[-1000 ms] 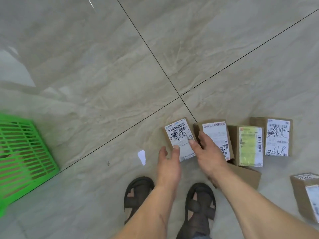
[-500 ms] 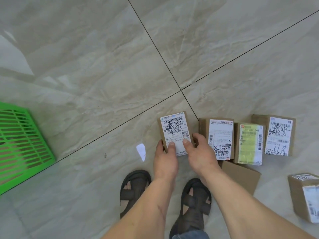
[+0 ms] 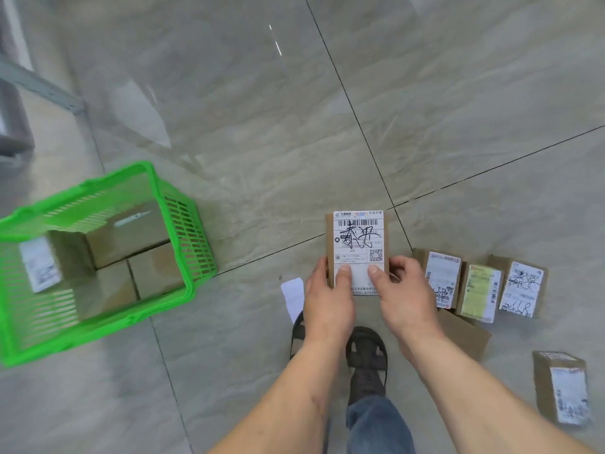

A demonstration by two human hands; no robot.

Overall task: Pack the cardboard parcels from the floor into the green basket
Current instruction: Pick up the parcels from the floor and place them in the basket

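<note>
Both my hands grip one cardboard parcel (image 3: 357,250) by its near end, the left hand (image 3: 328,299) and right hand (image 3: 403,298) each closed on a side edge with the thumb pressed flat on the white label, label facing up. It looks lifted clear of the floor (image 3: 262,109). The green basket (image 3: 183,211) sits well off to the left of my hands, a few boxes already lying in it. To do this carry well, I should keep the parcel level, swing it left over the basket rim and lower it into the open space beside the boxes rather than drop it. More parcels (image 3: 481,290) lie in a row just right of my right hand.
</note>
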